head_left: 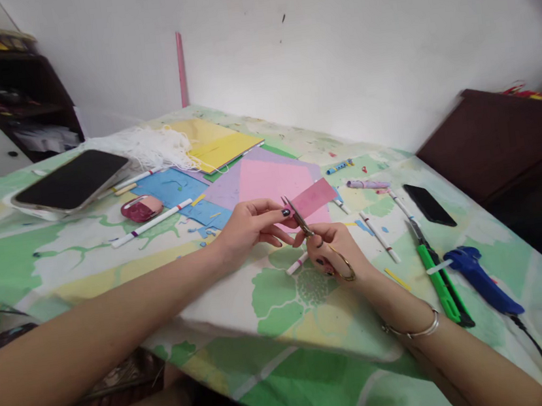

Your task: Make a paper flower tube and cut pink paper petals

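Observation:
My left hand pinches the left end of a dark pink paper strip, held above the table. In my right hand is a pair of scissors, its handle loops around my fingers and its blades pointing up and away from me. The blades cross the strip close to my left fingertips. Behind the strip lie a light pink sheet and a lilac sheet. A white marker rests on the cloth beneath my hands.
On the right lie a green box cutter, a blue glue gun and a black phone. Toward the left are a larger phone, white string, a yellow pad, blue paper and a maroon rounded case. Several markers and scraps are scattered around.

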`<state>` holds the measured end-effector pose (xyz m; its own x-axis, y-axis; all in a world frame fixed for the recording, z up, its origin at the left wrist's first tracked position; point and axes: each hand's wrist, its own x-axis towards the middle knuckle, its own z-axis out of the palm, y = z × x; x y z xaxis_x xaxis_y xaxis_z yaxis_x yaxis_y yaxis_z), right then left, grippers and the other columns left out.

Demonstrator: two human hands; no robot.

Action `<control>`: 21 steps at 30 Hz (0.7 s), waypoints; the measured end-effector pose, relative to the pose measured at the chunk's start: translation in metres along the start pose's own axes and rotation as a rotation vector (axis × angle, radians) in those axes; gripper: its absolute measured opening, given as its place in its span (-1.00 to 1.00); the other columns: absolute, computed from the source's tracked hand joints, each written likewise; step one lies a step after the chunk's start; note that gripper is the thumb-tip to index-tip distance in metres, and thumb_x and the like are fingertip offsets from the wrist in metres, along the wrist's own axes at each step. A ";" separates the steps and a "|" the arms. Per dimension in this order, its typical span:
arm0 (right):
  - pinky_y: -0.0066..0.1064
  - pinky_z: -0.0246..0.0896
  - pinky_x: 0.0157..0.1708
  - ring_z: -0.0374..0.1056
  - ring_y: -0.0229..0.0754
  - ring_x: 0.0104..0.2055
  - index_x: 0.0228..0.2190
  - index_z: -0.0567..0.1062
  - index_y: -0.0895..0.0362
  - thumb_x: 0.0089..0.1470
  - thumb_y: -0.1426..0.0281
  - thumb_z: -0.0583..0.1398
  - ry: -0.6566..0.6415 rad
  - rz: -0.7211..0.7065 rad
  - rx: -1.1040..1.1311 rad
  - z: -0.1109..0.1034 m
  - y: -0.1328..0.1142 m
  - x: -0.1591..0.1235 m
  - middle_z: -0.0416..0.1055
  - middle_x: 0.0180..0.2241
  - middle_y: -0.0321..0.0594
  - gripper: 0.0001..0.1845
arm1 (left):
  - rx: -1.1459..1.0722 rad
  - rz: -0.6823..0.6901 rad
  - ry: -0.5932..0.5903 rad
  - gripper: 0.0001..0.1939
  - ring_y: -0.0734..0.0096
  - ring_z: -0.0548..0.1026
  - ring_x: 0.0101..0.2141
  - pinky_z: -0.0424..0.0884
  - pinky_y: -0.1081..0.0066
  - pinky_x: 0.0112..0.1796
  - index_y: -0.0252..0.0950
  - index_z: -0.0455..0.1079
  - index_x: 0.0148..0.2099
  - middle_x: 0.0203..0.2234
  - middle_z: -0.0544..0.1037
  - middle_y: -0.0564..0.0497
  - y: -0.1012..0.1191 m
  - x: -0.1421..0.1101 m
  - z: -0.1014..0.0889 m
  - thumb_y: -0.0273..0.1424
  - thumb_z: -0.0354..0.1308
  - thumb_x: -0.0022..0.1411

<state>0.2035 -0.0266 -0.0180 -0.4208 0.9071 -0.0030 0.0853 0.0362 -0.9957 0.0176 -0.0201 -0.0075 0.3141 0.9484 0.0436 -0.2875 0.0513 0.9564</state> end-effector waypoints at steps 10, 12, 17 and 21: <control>-0.56 -0.20 -0.81 -0.10 -0.47 -0.80 -0.50 0.43 0.18 -0.18 0.19 0.28 0.057 0.023 0.021 0.008 -0.003 0.000 0.07 -0.79 -0.50 -0.69 | 0.006 0.008 0.017 -0.78 0.46 0.54 -0.53 0.36 0.54 -0.52 -0.36 0.43 -0.32 -0.36 0.58 -0.07 0.000 0.000 0.001 -0.30 0.28 0.07; -0.56 -0.21 -0.81 -0.10 -0.47 -0.80 -0.51 0.43 0.19 -0.19 0.17 0.29 0.059 0.018 0.020 0.008 -0.004 0.000 0.07 -0.79 -0.49 -0.67 | 0.007 0.008 0.019 -0.78 0.46 0.54 -0.53 0.36 0.54 -0.53 -0.36 0.44 -0.31 -0.36 0.58 -0.07 0.000 0.000 0.001 -0.30 0.28 0.06; -0.56 -0.20 -0.81 -0.11 -0.47 -0.79 -0.52 0.43 0.19 -0.20 0.16 0.30 0.065 0.019 0.022 0.009 -0.004 0.000 0.06 -0.78 -0.49 -0.66 | 0.003 0.013 0.012 -0.79 0.46 0.54 -0.53 0.36 0.54 -0.53 -0.35 0.44 -0.31 -0.36 0.57 -0.06 0.000 0.000 0.001 -0.30 0.27 0.08; -0.56 -0.20 -0.81 -0.12 -0.47 -0.79 -0.52 0.43 0.18 -0.17 0.16 0.29 0.068 0.011 0.024 0.008 -0.001 0.000 0.06 -0.77 -0.48 -0.67 | 0.010 0.004 0.026 -0.78 0.45 0.54 -0.53 0.36 0.54 -0.53 -0.36 0.43 -0.32 -0.36 0.58 -0.07 0.000 0.000 0.002 -0.30 0.28 0.07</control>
<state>0.1957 -0.0297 -0.0175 -0.3577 0.9338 -0.0087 0.0679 0.0168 -0.9975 0.0190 -0.0209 -0.0068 0.2892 0.9564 0.0400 -0.2796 0.0445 0.9591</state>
